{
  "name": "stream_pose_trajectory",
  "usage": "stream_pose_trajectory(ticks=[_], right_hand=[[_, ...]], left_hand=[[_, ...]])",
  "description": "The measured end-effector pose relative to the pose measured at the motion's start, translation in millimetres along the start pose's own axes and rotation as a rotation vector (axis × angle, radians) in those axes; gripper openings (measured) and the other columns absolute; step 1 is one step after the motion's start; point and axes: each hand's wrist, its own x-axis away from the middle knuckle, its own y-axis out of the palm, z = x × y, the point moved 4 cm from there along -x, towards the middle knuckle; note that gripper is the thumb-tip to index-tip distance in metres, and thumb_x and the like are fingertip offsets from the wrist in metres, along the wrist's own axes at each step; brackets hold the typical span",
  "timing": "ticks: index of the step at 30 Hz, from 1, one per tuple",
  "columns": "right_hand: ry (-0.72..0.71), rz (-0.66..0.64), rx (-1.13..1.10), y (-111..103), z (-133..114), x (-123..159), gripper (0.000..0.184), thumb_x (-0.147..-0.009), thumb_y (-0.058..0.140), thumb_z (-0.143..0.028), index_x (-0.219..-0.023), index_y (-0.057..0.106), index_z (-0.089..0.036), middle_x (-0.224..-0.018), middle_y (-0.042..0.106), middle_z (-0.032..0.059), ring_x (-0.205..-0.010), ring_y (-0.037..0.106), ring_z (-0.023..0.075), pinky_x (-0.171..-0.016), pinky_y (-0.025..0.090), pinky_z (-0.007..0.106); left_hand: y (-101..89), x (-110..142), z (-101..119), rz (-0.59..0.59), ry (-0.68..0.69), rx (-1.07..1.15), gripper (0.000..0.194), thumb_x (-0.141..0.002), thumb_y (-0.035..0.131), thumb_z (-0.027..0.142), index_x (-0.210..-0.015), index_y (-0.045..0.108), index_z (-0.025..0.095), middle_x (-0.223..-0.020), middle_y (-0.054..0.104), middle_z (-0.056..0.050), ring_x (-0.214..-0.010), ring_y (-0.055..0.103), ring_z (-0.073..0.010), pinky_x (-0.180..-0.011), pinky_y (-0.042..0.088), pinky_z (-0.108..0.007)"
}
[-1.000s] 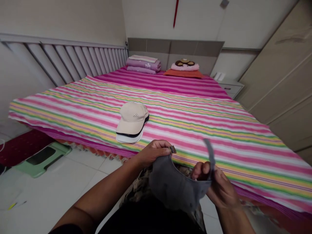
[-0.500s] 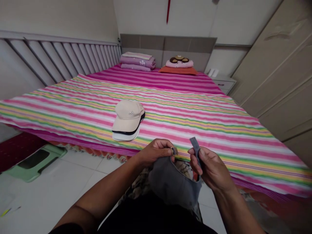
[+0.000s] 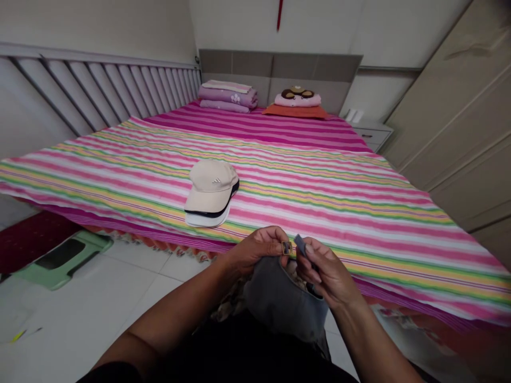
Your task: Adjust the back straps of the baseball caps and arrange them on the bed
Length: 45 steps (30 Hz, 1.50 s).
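Observation:
A grey cap [image 3: 284, 300] hangs in front of my body, its back strap undone. My left hand [image 3: 263, 247] pinches the cap's edge beside a small brass-coloured buckle [image 3: 286, 248]. Between the thumb and fingers of my right hand [image 3: 325, 266] is the loose grey strap [image 3: 300, 244]; its free end points at the buckle, a small gap away. On the bed, left of my hands, a beige cap [image 3: 211, 183] rests on top of dark and white caps [image 3: 209, 219], which show mostly at their brims.
The bed carries a striped sheet [image 3: 339, 213]. Folded purple bedding [image 3: 227, 97] and a pink cushion [image 3: 297, 100] lie near the headboard [image 3: 247, 66]. A green stool [image 3: 75, 260] stands on the left floor; a nightstand [image 3: 373, 133] stands beyond the bed's right side.
My right hand has moved left with the strap, bringing its end close to the buckle. My left hand keeps its pinch on the cap. The camera view has shifted slightly.

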Motion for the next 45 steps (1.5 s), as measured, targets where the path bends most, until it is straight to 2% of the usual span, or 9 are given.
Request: stream_pose_trajectory(ticks=[4, 12, 16, 22, 31, 38, 45], right_hand=[[0.034, -0.004, -0.027, 2.0, 11.9, -3.4, 0.026, -0.070, 0.070, -0.038, -0.070, 0.056, -0.016, -0.041, 0.040, -0.0098, -0.031, 0.020, 0.0005, -0.033, 0.016, 0.014], [0.070, -0.016, -0.192, 5.3, 21.2, -9.6, 0.028, -0.070, 0.069, -0.033, -0.060, 0.050, -0.016, -0.040, 0.037, -0.0101, -0.030, 0.018, 0.0007, -0.030, 0.018, 0.013], [0.093, -0.067, -0.183, 8.0, 25.7, -10.2, 0.026, -0.073, 0.067, -0.033, -0.060, 0.054, -0.014, -0.040, 0.034, -0.0095, -0.030, 0.019, 0.0002, -0.030, 0.016, 0.012], [0.103, -0.093, -0.162, 10.0, 28.7, -11.2, 0.025, -0.073, 0.066, -0.034, -0.066, 0.062, -0.010, -0.041, 0.032, -0.0096, -0.031, 0.019, 0.0000, -0.029, 0.018, 0.012], [0.111, -0.087, -0.164, 10.2, 28.6, -11.8, 0.024, -0.071, 0.067, -0.033, -0.061, 0.058, -0.013, -0.039, 0.033, -0.0095, -0.031, 0.018, 0.0007, -0.030, 0.016, 0.013], [0.136, -0.105, -0.149, 10.4, 28.2, -10.5, 0.034, -0.070, 0.068, -0.034, -0.050, 0.049, -0.014, -0.036, 0.032, -0.0091, -0.030, 0.019, 0.0003, -0.030, 0.014, 0.013], [0.143, -0.106, -0.101, 12.5, 23.2, -9.0, 0.026, -0.068, 0.071, -0.035, -0.062, 0.059, -0.013, -0.038, 0.035, -0.0093, -0.031, 0.021, 0.0004, -0.031, 0.015, 0.014]], left_hand=[[-2.0, -0.5, -4.3, 0.012, 0.009, 0.046, 0.026, -0.064, 0.075, 0.027, -0.076, 0.057, 0.012, -0.057, 0.063, -0.001, -0.046, 0.056, -0.0082, -0.048, 0.041, -0.017], [-5.4, -3.8, -6.7, 0.030, 0.044, 0.096, 0.026, -0.062, 0.076, 0.025, -0.074, 0.056, 0.012, -0.055, 0.063, -0.001, -0.046, 0.055, -0.0078, -0.049, 0.041, -0.017], [-8.9, -4.9, -9.1, 0.047, 0.066, 0.113, 0.026, -0.063, 0.075, 0.023, -0.077, 0.056, 0.012, -0.059, 0.063, -0.001, -0.052, 0.057, -0.0084, -0.055, 0.044, -0.018], [-11.8, -4.1, -11.5, 0.052, 0.057, 0.160, 0.025, -0.063, 0.076, 0.022, -0.076, 0.057, 0.012, -0.059, 0.064, -0.002, -0.050, 0.057, -0.0081, -0.051, 0.043, -0.016], [-11.8, -4.3, -11.2, 0.039, 0.051, 0.181, 0.023, -0.064, 0.074, 0.020, -0.076, 0.057, 0.012, -0.057, 0.064, -0.002, -0.049, 0.057, -0.0079, -0.050, 0.043, -0.015], [-13.2, -3.1, -13.3, 0.030, 0.048, 0.171, 0.024, -0.065, 0.074, 0.020, -0.079, 0.056, 0.013, -0.059, 0.064, -0.002, -0.049, 0.057, -0.0082, -0.049, 0.041, -0.015], [-13.5, -2.5, -13.9, 0.038, -0.013, 0.167, 0.026, -0.063, 0.075, 0.022, -0.078, 0.056, 0.012, -0.056, 0.063, -0.001, -0.046, 0.057, -0.0085, -0.047, 0.041, -0.015]])
